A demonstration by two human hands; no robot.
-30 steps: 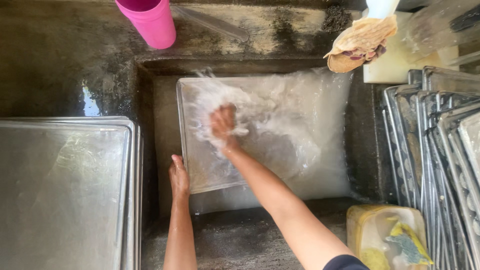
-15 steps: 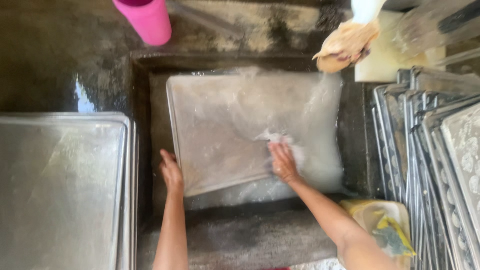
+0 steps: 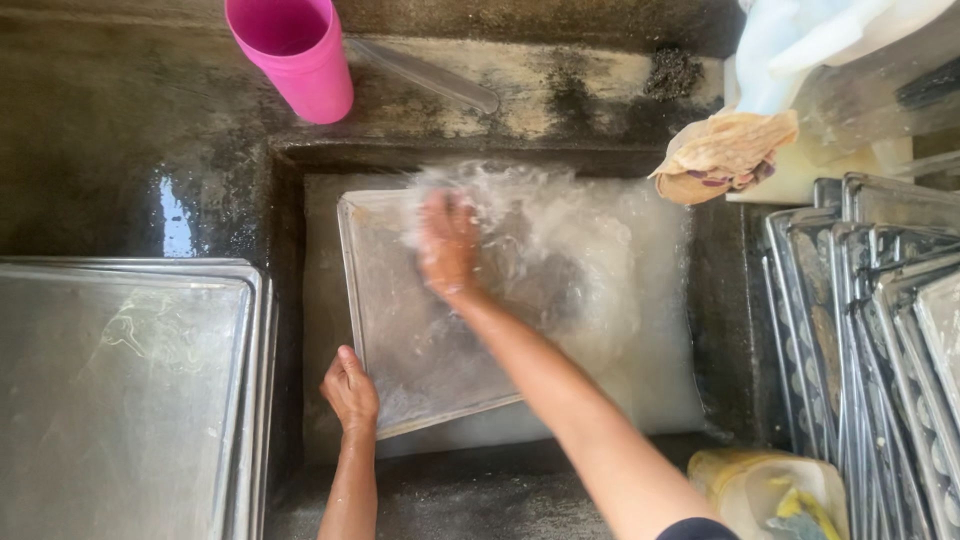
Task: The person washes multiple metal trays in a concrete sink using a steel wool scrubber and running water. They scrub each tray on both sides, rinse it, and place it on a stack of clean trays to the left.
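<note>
A metal baking tray (image 3: 420,350) lies tilted in a dark concrete sink (image 3: 720,330) full of soapy water. My left hand (image 3: 350,390) grips the tray's near left corner. My right hand (image 3: 447,245), blurred by motion, presses on the tray's far side amid white foam and splashing water; I cannot tell if it holds a sponge.
A pink plastic cup (image 3: 295,55) stands on the ledge behind the sink. A stack of flat metal trays (image 3: 120,400) lies on the left. Several trays (image 3: 880,330) stand upright at right. A crumpled cloth (image 3: 725,150) and a yellowish container (image 3: 770,495) sit nearby.
My right hand has swept from the tray's near right side to its far left part, throwing up foam. My left hand stays on the tray's near left corner.
</note>
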